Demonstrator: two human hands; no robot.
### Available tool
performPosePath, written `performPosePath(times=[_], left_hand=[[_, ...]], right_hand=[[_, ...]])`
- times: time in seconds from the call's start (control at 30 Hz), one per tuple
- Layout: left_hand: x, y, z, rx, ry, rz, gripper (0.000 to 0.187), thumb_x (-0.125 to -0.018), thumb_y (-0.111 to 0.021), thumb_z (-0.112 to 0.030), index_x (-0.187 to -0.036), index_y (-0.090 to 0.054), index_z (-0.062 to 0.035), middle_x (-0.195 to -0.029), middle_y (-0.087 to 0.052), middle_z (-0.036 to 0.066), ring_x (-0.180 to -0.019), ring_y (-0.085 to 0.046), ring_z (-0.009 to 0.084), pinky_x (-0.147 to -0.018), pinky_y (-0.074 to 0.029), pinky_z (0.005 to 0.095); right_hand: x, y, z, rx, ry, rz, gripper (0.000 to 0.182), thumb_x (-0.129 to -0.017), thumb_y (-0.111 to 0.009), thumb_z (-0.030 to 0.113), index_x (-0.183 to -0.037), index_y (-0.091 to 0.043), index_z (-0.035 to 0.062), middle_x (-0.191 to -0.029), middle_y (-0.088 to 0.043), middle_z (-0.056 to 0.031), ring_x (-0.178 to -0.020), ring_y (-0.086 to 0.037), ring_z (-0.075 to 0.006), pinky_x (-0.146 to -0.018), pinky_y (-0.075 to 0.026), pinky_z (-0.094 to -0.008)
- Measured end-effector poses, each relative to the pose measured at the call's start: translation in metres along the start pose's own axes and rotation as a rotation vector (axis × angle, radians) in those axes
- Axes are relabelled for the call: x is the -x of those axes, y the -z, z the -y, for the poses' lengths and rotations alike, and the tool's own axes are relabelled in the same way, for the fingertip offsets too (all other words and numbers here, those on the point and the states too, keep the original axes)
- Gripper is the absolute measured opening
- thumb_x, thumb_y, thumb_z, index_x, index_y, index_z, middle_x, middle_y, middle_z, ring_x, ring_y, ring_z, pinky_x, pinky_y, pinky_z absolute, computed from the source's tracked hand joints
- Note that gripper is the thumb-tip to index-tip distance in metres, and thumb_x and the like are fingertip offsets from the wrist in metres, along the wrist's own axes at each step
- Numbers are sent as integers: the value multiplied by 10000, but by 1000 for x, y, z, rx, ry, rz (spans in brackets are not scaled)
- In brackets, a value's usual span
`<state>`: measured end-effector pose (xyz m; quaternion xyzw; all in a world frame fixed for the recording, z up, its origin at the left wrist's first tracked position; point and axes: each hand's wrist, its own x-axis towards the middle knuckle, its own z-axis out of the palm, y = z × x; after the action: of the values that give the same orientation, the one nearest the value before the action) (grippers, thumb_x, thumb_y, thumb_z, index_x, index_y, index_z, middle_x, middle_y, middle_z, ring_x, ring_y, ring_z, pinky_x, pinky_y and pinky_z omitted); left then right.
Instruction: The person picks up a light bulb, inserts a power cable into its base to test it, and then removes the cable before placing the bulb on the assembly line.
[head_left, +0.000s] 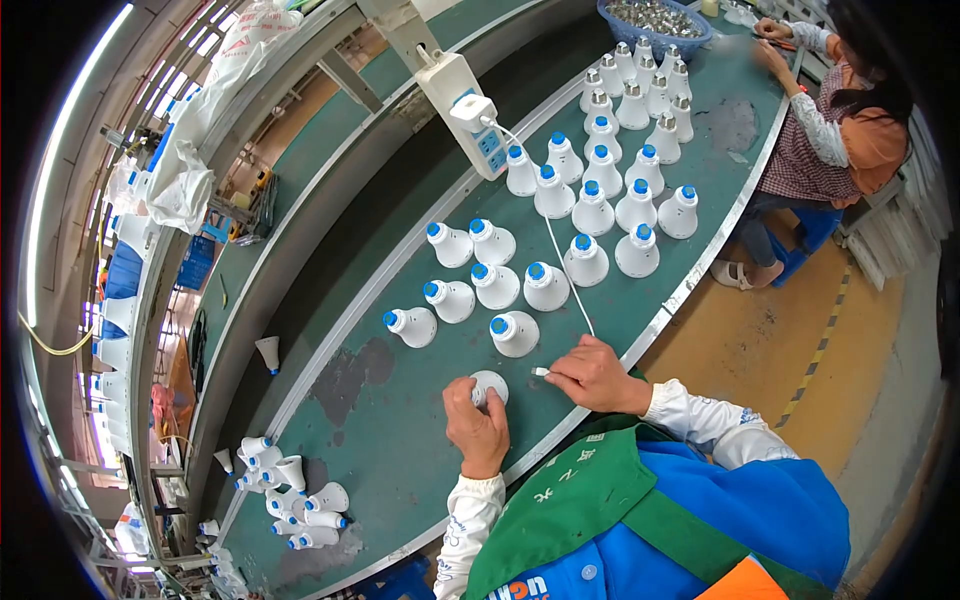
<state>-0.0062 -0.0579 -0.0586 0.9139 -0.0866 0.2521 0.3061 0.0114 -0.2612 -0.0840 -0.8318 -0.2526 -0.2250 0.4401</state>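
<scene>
Left hand grips one white bulb by the surface's near edge; right hand pinches one white plug. Beyond stand seventeen blue-capped bulbs, then roughly thirteen metal-capped ones toward the right end. One blue basket there, partly cut off, holds countless metal parts. Heaped bulbs at the left end overlap, too jumbled to count.

left hand is curled, fingers and thumb spread in a grip; right hand is pinching, pointed leftward; both arms out front
</scene>
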Motion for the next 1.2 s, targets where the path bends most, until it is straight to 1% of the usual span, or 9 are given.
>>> performPosePath(times=[0.17,0.27,0.47,0.53,0.63,0.67,0.8,0.93,1.2], left_hand=[[-1,4,3,-2,-23,2,359,-805,-650,-42,-1125,-487,-47,-1003,-573,146,-845,-606,317,-718,-495,370],[-15,5,4,120,279,113,408,-816,-673,-76,-1176,-483,-49,-1023,-598,135,-881,-619,293,-737,-503,365],[-50,-8,23,229,135,124,581,-730,-725,-106,-1241,-466,-7,-1188,-566,153,-988,-603,299,-838,-477,386],[-54,-10,74,71,-230,-187,654,-693,-677,-91,-1284,-416,13,-1293,-459,185,-1209,-417,352,-1028,-304,439],[-88,-14,132,612,336,-401,459,-944,-459,-295,-1302,-402,-14,-1311,-449,142,-1215,-428,294,-1050,-264,422],[-106,-7,145,740,590,-233,586,-998,-310,-490,-1380,-368,-50,-1372,-438,146,-1276,-401,258,-1053,-274,397],[-164,-30,192,1133,551,201,688,-973,-287,-574,-1452,-302,-81,-1487,-334,139,-1349,-340,270,-1126,-199,399],[-199,-76,171,1318,357,531,678,-993,-280,-515,-1460,-264,-23,-1509,-283,153,-1398,-251,279,-1147,-144,402],[-207,-134,104,1262,163,552,623,-1000,-315,-428,-1419,-326,33,-1462,-365,135,-1349,-330,265,-1140,-206,398]], right_hand=[[0,2,2,7,3,15,99,-754,-716,111,-702,-640,73,-563,-552,-35,-507,-506,-211,-572,-361,-335],[-9,10,20,28,139,-18,87,-750,-716,113,-726,-643,73,-567,-526,-28,-509,-490,-208,-569,-362,-329],[-45,-1,74,-215,527,162,102,-819,-630,177,-805,-581,89,-656,-495,-24,-625,-506,-183,-583,-356,-330],[-40,-31,63,-197,481,218,116,-845,-602,186,-831,-564,77,-680,-508,-34,-678,-538,-197,-627,-388,-345],[-36,-69,31,-187,180,434,144,-862,-589,197,-856,-580,53,-844,-586,-90,-848,-586,-251,-728,-426,-388],[-39,-76,23,-212,202,401,160,-867,-588,200,-857,-587,40,-993,-577,-135,-972,-560,-291,-800,-422,-417],[-50,-71,4,-224,164,437,190,-867,-600,190,-836,-599,2,-1369,-421,-227,-1250,-421,-378,-968,-375,-476],[-52,-52,-6,-140,108,458,209,-864,-608,181,-803,-586,-17,-1406,-379,-221,-1304,-369,-375,-1005,-356,-478],[-56,13,-53,-65,192,327,154,-796,-637,129,-796,-570,-10,-1246,-502,-171,-1171,-460,-332,-971,-384,-451]])
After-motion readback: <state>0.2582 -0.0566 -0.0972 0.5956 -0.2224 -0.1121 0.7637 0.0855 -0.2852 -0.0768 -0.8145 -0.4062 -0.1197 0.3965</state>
